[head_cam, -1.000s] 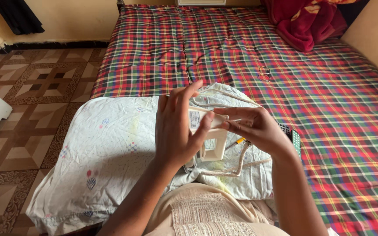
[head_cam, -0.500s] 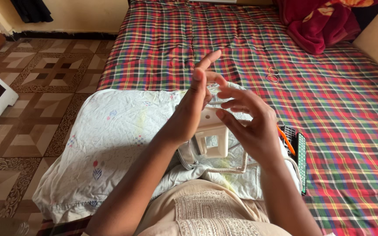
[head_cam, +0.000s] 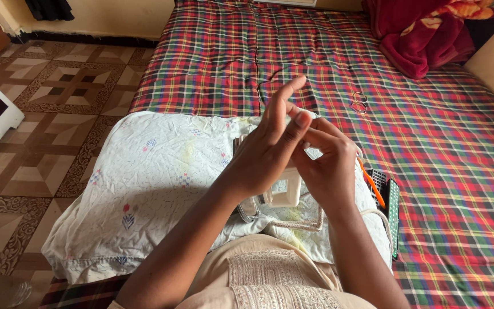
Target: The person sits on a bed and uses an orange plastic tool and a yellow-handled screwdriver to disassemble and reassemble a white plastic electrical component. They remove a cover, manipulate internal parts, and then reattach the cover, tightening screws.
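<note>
The left hand (head_cam: 270,151) is raised with its fingers stretched up and loosely spread, thumb pressed toward the right hand (head_cam: 327,166), whose fingers curl inward against it; whether anything is pinched between them I cannot tell. Just below both hands a small white boxy device (head_cam: 284,191) rests on a pale cloth (head_cam: 150,183) spread over the plaid bed (head_cam: 212,51). Beyond the right hand lies a dark comb (head_cam: 393,209).
</note>
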